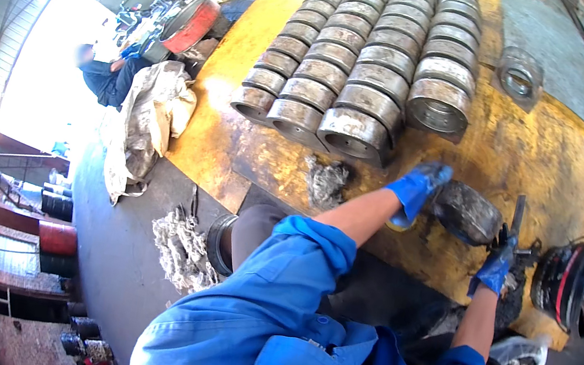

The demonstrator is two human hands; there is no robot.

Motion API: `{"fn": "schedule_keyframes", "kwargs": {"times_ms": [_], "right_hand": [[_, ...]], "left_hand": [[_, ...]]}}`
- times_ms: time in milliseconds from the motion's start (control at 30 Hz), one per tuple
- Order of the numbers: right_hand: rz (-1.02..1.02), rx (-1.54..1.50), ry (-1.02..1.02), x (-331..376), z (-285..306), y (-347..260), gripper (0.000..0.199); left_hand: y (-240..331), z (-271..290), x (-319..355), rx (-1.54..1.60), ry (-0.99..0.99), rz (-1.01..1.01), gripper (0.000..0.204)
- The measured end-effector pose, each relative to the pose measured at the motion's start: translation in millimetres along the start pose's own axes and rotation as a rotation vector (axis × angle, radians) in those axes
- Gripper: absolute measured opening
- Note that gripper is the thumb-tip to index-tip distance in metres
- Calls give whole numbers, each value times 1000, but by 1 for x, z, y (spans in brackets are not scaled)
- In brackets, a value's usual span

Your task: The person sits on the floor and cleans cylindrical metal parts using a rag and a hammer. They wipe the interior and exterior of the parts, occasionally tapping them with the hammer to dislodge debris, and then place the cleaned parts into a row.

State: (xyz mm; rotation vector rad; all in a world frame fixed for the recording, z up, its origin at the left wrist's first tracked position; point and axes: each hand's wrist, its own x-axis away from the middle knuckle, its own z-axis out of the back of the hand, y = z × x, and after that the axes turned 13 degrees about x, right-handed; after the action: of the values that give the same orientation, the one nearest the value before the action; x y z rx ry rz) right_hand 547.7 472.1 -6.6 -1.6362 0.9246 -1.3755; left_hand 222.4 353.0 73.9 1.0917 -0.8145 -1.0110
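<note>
My left hand (422, 188), in a blue glove, is stretched out over the yellow, grease-stained tabletop at the left side of a dark, dirty metal ring (468, 212). Its fingers look extended and slightly blurred; whether they touch the ring cannot be told. My right hand (495, 265), gloved in blue with blackened fingertips, is by the ring's right side, fingers apart. Just beyond those fingertips a narrow flat metal strip (519, 212) points away from me. Dark tools (530, 253) lie to the right of that hand, partly hidden.
Long rows of steel rings (370, 74) cover the far table. A wad of grey rags (327, 181) lies left of my left hand. A bagged ring (520, 74) sits far right, a black wheel-like part (576, 282) nearer. Another person (116, 76) sits at far left.
</note>
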Motion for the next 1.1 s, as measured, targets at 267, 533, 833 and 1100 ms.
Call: {"fn": "schedule_keyframes", "kwargs": {"times_ms": [267,533,833,1100], "right_hand": [[-81,-235,-26,-26,12,55,49],[-75,-175,-205,-58,2,51,46],[-41,-28,-398,-60,-14,16,51],[-164,91,-385,3,-74,-21,52]], "left_hand": [[4,-39,-36,90,-161,220,55],[-40,-49,-1,85,140,-254,55],[0,-52,32,526,193,440,48],[-41,-57,61,401,423,471,53]]}}
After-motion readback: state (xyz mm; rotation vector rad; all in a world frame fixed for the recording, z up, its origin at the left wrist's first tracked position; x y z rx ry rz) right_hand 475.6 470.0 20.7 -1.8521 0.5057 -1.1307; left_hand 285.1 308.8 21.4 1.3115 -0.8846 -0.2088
